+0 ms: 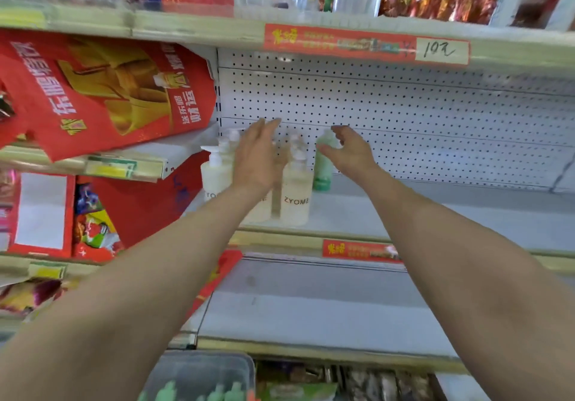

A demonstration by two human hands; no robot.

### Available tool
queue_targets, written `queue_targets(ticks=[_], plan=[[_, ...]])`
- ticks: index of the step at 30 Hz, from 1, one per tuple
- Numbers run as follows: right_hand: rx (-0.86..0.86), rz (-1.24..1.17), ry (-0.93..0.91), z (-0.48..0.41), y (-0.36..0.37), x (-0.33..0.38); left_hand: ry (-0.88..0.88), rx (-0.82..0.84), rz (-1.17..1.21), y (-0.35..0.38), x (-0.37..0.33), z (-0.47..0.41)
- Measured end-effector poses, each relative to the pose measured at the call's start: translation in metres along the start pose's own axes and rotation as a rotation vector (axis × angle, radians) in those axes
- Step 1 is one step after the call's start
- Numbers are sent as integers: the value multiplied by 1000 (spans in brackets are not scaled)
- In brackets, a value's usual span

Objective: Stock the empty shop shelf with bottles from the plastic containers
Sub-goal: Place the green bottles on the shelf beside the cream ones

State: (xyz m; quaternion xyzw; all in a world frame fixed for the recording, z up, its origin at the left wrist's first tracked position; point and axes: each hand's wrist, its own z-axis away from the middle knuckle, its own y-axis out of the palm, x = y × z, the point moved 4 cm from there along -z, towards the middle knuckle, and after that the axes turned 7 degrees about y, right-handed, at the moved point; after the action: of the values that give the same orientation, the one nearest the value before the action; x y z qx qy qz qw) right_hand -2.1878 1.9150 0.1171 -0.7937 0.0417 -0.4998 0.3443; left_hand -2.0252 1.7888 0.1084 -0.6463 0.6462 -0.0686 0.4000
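Note:
Several whitish pump bottles (296,189) marked ZYOME stand at the left end of the grey shelf (435,214). Behind them a green bottle (323,164) is upright near the pegboard back. My left hand (255,158) hovers flat with fingers spread in front of the white bottles, holding nothing. My right hand (348,148) is open, its fingers curled right beside the green bottle's top; I cannot tell if they touch. Bottom left, a clear plastic container (202,375) holds several green bottles.
Red gift boxes (102,89) fill the shelves at left, one tilted over the edge. The upper shelf (367,44) carries a red price strip reading 10. A lower grey shelf (311,307) sits beneath. The pegboard (404,114) backs the shelf.

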Motion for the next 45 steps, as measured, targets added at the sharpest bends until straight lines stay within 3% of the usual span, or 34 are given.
queue_targets(ticks=[6,11,18,25,33,36,45], plan=[[36,179,-99,85,33,54,-85,110,-199,-73,29,49],[109,353,-96,141,76,59,-186,183,-278,-94,59,110],[300,430,2,202,154,22,-306,282,-280,-84,116,200],[590,481,105,243,250,-51,-543,486,-212,-43,192,301],[949,446,349,293,351,-154,-927,659,-150,6,277,433],[1052,430,563,321,384,-209,-1081,721,-138,31,298,480],[972,405,992,368,469,-315,-1349,758,-77,101,331,564]])
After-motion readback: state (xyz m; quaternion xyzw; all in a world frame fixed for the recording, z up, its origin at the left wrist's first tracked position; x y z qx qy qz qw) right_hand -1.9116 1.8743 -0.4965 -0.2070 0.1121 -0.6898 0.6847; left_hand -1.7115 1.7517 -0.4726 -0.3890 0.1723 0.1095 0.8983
